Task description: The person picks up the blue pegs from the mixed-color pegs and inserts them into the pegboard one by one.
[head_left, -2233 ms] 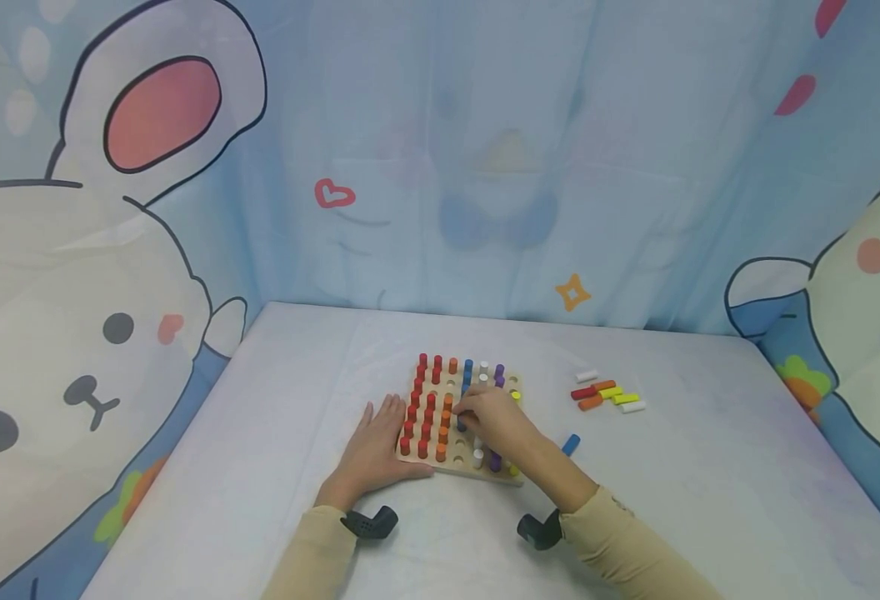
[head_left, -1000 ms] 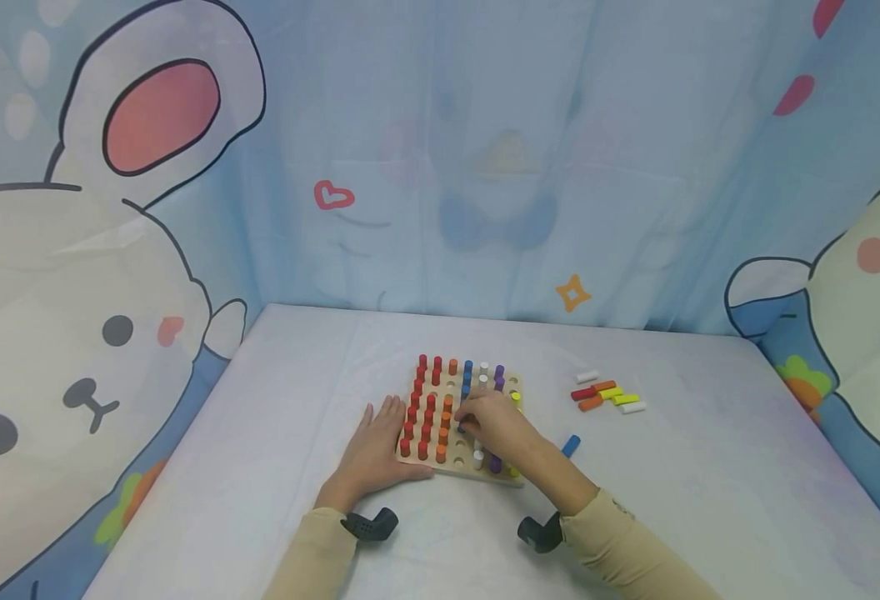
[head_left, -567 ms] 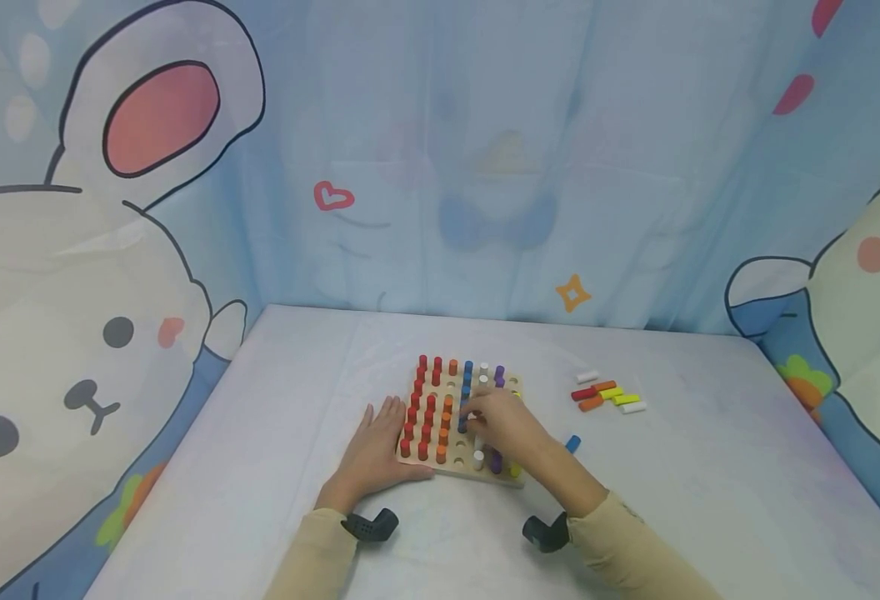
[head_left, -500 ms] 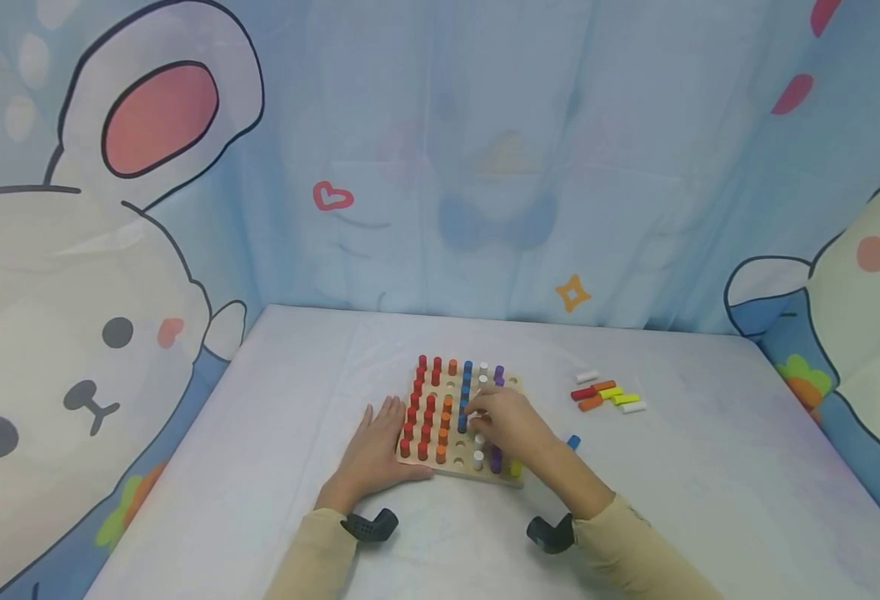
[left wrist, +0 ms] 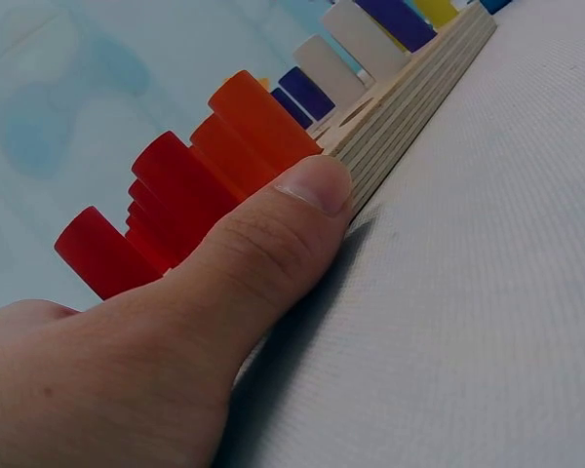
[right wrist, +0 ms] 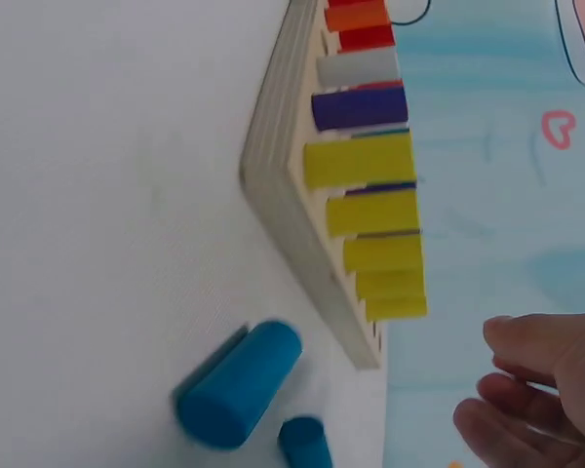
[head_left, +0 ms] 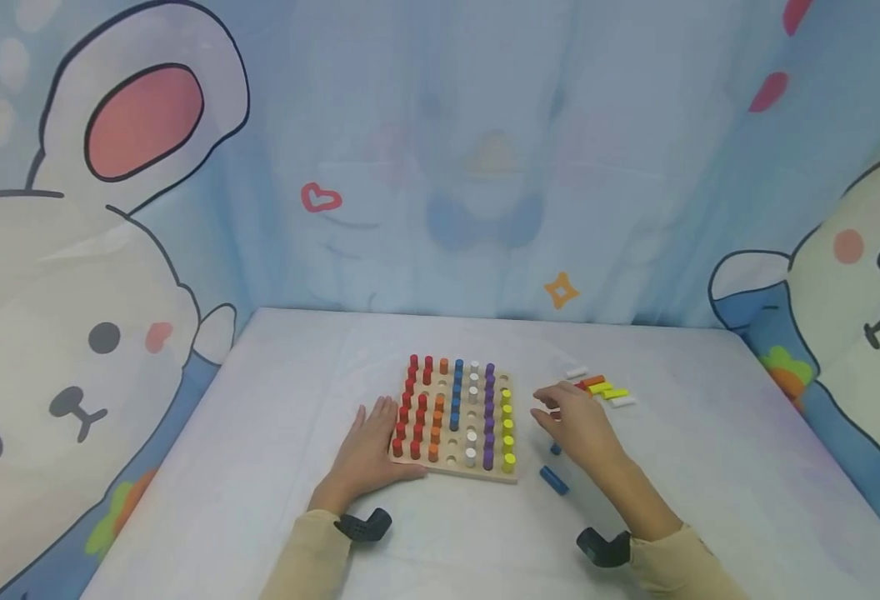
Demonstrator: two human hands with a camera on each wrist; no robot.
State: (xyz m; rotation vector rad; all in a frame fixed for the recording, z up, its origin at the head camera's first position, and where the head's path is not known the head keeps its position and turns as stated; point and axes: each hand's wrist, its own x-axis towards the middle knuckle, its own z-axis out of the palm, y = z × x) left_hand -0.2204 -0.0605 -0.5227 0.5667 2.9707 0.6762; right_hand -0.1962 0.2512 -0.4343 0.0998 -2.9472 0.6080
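Note:
A wooden pegboard (head_left: pixel 455 471) stands on the table, with upright red, orange, blue, white, purple and yellow pegs in columns. My left hand (head_left: pixel 365 454) lies along its left side with straight fingers. In the left wrist view the thumb (left wrist: pixel 273 234) presses on the board's front edge beside an orange peg (left wrist: pixel 263 112). My right hand (head_left: pixel 582 425) is off the board to the right, thumb and fingertips apart and nothing between them. Below it lie a blue peg (head_left: pixel 554 480) and a second blue peg (head_left: pixel 556 448), partly hidden by the hand.
Behind my right hand lies a small pile of loose pegs, among them a white peg (head_left: pixel 622 402), a yellow peg (head_left: pixel 616 393) and an orange peg (head_left: pixel 593 380). Bare holes show in several columns of the board. A printed curtain (head_left: pixel 410 250) hangs beyond the white table (head_left: pixel 297 350).
My right hand has let go of a blue peg in the board's blue column and moved right, over the loose blue pegs. My left hand stays on the board. The head view has shifted slightly.

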